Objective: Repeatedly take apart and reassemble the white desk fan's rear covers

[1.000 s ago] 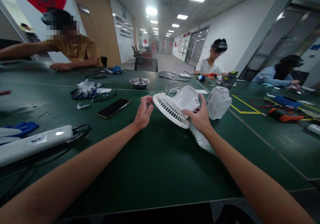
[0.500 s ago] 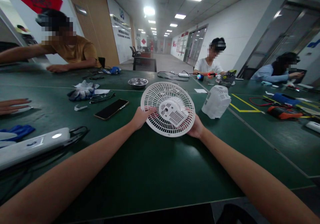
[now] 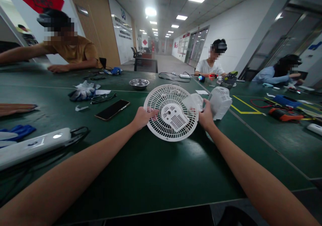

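My left hand [image 3: 143,118] is closed on the left rim of a round white fan grille [image 3: 176,118], its thumb over the front. The grille is tilted above the table, with a slotted plate at its centre. At its right side my right hand [image 3: 206,117] is closed round a white, partly see-through fan blade [image 3: 196,101]. Part of the blade shows behind or across the grille's upper right; I cannot tell which. A white vented plastic housing [image 3: 221,103] stands upright just beyond my right hand.
On the green table lie a phone [image 3: 112,109], a metal bowl [image 3: 139,83], gloves [image 3: 84,91] and a white power strip [image 3: 37,147] with cables. An orange multimeter [image 3: 286,115] is at right. Co-workers sit around; one person's hand [image 3: 16,109] rests at left.
My right hand has moved right from behind the grille to beside the housing, bringing the fan blade partly out past the rim. My left hand keeps its hold; the grille has shifted slightly right and down.
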### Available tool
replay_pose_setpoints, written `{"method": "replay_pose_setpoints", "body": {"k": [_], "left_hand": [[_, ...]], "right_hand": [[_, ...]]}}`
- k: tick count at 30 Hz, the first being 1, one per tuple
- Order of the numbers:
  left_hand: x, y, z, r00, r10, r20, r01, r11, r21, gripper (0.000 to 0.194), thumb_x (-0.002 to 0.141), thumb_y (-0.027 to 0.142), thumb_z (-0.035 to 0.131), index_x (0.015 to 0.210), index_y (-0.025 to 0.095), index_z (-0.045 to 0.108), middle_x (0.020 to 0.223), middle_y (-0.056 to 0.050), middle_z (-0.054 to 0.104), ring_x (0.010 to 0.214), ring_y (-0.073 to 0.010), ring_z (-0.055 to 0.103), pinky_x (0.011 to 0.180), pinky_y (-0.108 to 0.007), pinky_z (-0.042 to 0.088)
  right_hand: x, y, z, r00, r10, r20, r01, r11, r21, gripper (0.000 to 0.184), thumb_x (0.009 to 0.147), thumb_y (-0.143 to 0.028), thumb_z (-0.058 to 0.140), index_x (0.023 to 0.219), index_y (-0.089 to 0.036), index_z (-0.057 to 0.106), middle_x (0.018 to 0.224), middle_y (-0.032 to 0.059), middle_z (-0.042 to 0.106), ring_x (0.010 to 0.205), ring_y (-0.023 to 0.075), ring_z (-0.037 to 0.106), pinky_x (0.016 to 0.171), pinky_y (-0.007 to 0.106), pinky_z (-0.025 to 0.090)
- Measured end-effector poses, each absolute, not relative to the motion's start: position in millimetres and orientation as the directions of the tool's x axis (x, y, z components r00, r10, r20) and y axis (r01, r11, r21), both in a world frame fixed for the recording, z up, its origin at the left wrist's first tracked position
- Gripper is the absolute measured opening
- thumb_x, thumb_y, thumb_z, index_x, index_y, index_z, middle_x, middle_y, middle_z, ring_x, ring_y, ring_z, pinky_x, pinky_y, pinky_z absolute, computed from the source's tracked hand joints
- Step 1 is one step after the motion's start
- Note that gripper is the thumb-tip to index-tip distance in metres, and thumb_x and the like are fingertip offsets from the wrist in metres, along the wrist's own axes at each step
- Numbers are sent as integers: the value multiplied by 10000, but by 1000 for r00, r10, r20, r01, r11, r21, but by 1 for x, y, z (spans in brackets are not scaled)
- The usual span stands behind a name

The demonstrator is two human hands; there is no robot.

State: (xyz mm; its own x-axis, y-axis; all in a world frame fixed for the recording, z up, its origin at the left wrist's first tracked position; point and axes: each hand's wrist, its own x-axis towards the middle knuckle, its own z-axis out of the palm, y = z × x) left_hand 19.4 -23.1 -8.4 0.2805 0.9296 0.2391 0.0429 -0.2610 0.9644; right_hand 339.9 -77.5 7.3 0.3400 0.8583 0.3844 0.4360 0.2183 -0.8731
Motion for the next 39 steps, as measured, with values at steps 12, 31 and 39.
{"method": "replay_pose_setpoints", "body": {"k": [12, 31, 39], "left_hand": [[21, -21, -11, 283, 937, 204, 44, -226, 973, 196, 840, 316, 785, 868, 125, 750, 751, -63, 771, 653, -196, 733, 668, -343, 626], [19, -20, -5, 308, 949, 68, 38, -84, 996, 118, 869, 249, 760, 866, 132, 742, 803, -70, 781, 665, -179, 721, 711, -347, 611], [21, -25, 1, 293, 952, 86, 48, -105, 993, 114, 871, 225, 733, 807, 131, 742, 746, -62, 765, 650, -185, 708, 710, -356, 599]], "right_hand": [[381, -69, -5, 227, 818, 528, 931, -23, -365, 696, 756, -406, 720, 1382, -204, 493, 1103, 143, 598, 983, 345, 598, 936, 527, 494], [447, -63, -8, 789, 526, 317, 487, -221, -845, 920, 423, -438, 917, 1215, -242, 492, 1267, 169, 636, 1182, 410, 606, 1050, 581, 456], [432, -61, 11, 738, 314, 598, 641, -47, -766, 734, 603, -561, 845, 1156, -199, 526, 1139, 152, 712, 1044, 343, 689, 961, 515, 514]]}}
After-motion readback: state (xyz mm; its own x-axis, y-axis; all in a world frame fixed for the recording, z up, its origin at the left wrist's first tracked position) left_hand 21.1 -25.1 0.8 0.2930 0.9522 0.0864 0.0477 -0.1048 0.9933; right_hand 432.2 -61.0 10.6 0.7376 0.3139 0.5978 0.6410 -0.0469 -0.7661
